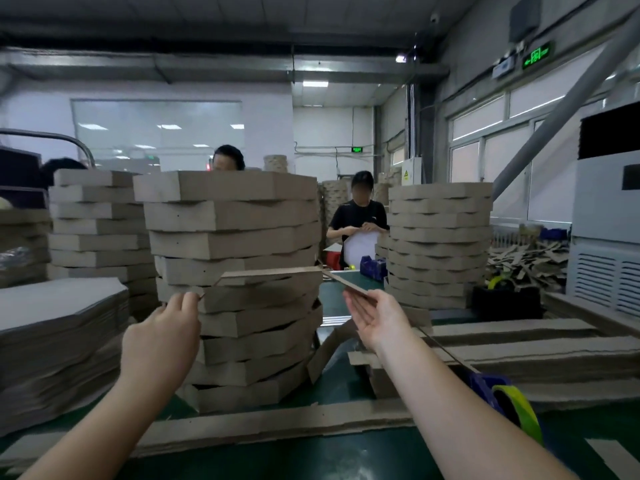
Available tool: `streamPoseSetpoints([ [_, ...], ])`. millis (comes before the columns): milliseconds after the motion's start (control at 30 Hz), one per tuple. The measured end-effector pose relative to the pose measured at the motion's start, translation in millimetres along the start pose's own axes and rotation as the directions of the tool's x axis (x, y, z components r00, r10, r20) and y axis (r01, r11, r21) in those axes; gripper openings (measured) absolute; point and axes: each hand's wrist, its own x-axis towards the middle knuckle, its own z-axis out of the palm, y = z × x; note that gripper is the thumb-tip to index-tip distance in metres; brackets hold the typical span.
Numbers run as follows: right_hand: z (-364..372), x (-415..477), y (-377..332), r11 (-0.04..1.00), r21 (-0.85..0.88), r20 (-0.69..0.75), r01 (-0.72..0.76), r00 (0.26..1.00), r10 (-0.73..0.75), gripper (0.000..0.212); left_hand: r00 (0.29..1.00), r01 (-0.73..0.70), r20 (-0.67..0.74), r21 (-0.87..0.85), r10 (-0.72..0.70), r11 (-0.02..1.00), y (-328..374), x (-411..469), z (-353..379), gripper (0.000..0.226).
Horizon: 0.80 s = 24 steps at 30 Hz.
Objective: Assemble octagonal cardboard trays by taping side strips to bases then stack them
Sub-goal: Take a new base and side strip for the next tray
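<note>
Tall stacks of finished trays stand ahead, but the next is barely begun: the left hand pinches one end of a side strip held aloft before them, the right hand supporting the other on straight fingers.

The stacked trays in the middle are plain brown cardboard, and so is the side strip in front of them. The flat sheets at the left look greyer. The table top is dark green. At the near right, a blue tape dispenser carries a yellow-green tape roll. Far off, a T-shirt is black and an exit sign glows green.
</note>
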Motion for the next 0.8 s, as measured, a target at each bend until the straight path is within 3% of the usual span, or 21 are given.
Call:
streamPoseSetpoints([
  [433,64,-19,32,0.997,0.031,0.134,-0.067,0.989,0.062,0.021,0.966,0.221,-0.096,-0.183,-0.242,0.958,-25,14,-10,0.010],
  [800,134,-64,4,0.999,0.006,0.231,0.038,0.972,-0.039,0.019,0.934,0.157,-0.264,-0.306,-0.243,0.939,-45,8,-28,0.014],
])
